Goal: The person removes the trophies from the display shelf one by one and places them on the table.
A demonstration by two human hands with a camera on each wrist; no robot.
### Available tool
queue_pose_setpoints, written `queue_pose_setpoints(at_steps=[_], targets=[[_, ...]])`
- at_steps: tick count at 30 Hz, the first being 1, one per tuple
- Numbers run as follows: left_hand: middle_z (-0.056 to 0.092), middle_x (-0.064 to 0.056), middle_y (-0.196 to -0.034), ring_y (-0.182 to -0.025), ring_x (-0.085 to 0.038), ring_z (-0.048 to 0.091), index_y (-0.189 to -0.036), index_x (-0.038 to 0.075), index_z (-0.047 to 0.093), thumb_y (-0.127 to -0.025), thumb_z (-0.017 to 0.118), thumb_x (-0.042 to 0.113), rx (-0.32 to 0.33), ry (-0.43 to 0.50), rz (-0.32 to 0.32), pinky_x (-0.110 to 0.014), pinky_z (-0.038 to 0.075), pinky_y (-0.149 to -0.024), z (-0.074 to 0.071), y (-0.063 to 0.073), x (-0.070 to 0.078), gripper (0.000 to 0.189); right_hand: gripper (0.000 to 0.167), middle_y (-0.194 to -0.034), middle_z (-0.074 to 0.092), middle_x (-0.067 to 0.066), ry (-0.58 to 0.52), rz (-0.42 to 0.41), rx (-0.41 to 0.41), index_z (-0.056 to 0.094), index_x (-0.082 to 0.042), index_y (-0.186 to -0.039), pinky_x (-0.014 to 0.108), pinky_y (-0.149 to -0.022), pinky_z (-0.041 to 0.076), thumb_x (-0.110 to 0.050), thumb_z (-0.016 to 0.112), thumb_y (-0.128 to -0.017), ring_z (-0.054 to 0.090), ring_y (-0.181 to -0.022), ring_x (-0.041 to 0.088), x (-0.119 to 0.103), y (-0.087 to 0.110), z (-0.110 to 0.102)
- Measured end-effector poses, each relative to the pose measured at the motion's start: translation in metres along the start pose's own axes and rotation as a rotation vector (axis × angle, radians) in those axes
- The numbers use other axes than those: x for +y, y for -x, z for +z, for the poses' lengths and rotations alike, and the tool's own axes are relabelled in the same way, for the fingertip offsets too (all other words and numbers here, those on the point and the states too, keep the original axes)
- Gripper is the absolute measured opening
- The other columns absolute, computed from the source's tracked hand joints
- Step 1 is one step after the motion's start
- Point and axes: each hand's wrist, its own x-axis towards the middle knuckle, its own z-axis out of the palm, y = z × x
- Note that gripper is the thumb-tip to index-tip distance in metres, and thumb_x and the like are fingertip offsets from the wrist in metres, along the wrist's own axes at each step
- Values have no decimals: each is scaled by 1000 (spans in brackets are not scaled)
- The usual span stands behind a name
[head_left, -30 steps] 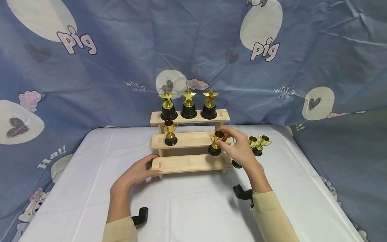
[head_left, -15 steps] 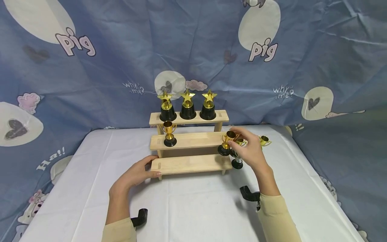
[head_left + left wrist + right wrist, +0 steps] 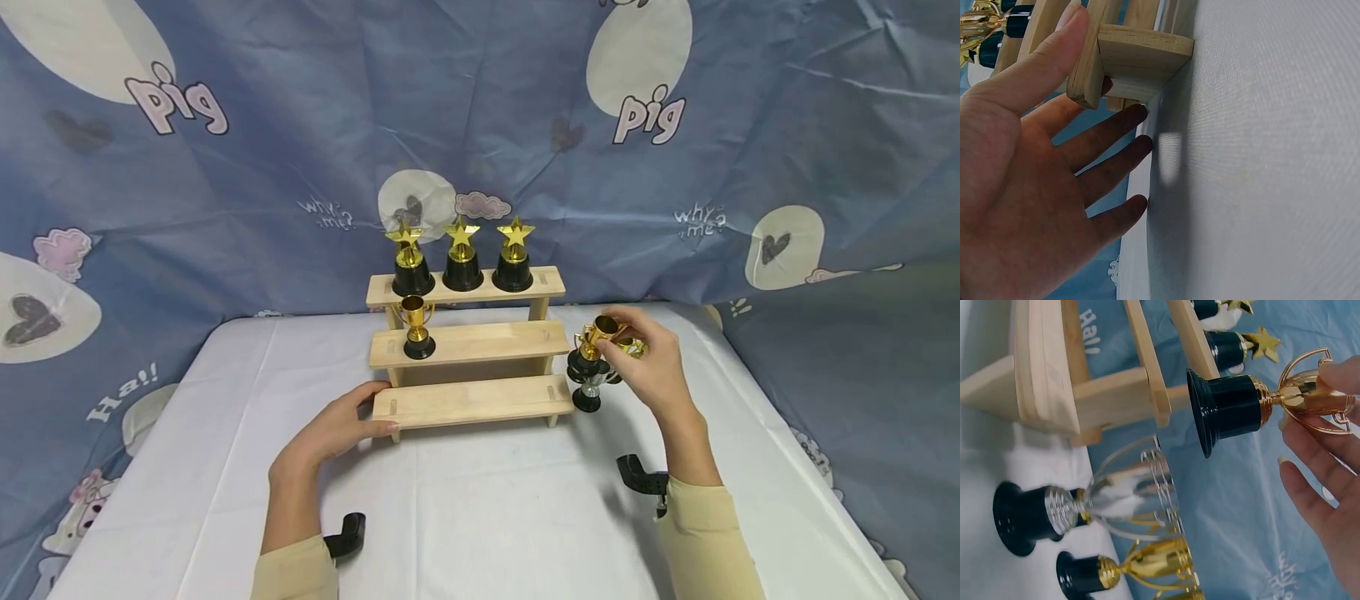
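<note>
My right hand pinches a copper-gold trophy cup by its bowl, holding it up to the right of the wooden three-step display stand. The cup's black base points down, over a silver trophy cup that stands on the table. My left hand grips the left end of the stand's lowest step, thumb on top and index finger at the far edge. Its other fingers are spread apart. On the middle step, toward the left, stands a gold trophy cup.
Star trophies stand in a row on the top step. Behind the silver cup are yellow-gold cups, partly hidden by my right hand in the head view. A white cloth covers the table, and a blue printed curtain hangs behind it.
My right hand has carried the copper-gold cup rightward, from over the stand's right end to over the cups on the table. My left hand keeps its hold on the stand.
</note>
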Motion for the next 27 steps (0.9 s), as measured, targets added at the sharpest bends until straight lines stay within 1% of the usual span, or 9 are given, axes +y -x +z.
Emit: queue_pose_setpoints(at_steps=[4,10,13,15,18,20,23,25,27], targets=[[42,-21,-154,-146,-43,33,-149,9,42,-83,78,44,-3,1,-10,-63,28,-117,1,0,0,83,40,-101,70,10,-2,0,23,69,-7,-118,16,-86,47,3,77,-80,62,-81,-3,8,2,-8],[41,-21,-155,-146,-43,32,-149,9,41,-83,78,45,-1,-7,-17,-63,28,-117,1,-1,0,84,39,-101,69,10,16,21,61,69,-3,-118,17,-82,48,5,76,-81,59,-84,-4,13,6,-18],[42,-21,-155,-146,-43,32,-149,10,41,-83,78,45,0,-8,-13,-63,28,-117,1,-1,-1,83,38,-101,68,11,16,30,93,68,1,-116,16,-82,49,10,73,-79,59,-83,-4,10,6,-22],[42,-20,-154,-146,-42,33,-149,10,42,-83,78,44,0,-4,-7,-63,28,-117,0,0,-1,83,38,-101,67,11,26,31,109,67,5,-116,15,-82,49,12,72,-79,59,-82,-3,4,7,-26],[43,-20,-154,-146,-42,34,-149,10,42,-84,77,43,1,-1,7,-63,28,-117,0,0,-2,81,37,-100,66,6,45,43,126,66,7,-116,15,-83,47,13,71,-79,59,-81,-2,-4,8,-31],[43,-20,-154,-146,-42,34,-148,10,43,-83,78,43,3,-2,11,-62,28,-117,0,0,-3,80,38,-100,66,-1,57,58,130,67,4,-117,14,-83,46,10,71,-80,59,-81,-3,1,9,-33],[44,-19,-153,-145,-41,35,-147,11,44,-83,78,45,6,-9,7,-62,29,-117,0,-1,-4,80,39,-101,66,-4,65,83,141,68,-2,-119,13,-84,45,7,73,-81,59,-81,-5,18,13,-36],[45,-19,-153,-145,-41,35,-147,12,45,-83,78,46,8,-17,3,-62,29,-117,0,-1,-4,79,40,-103,68,0,72,97,144,68,-3,-120,13,-84,45,5,74,-82,59,-81,-6,28,14,-37],[45,-19,-153,-145,-41,36,-146,12,45,-83,78,45,9,-20,3,-62,30,-116,-1,0,-3,79,40,-105,69,7,79,106,150,68,-4,-120,13,-84,45,5,74,-82,59,-80,-6,31,15,-39]])
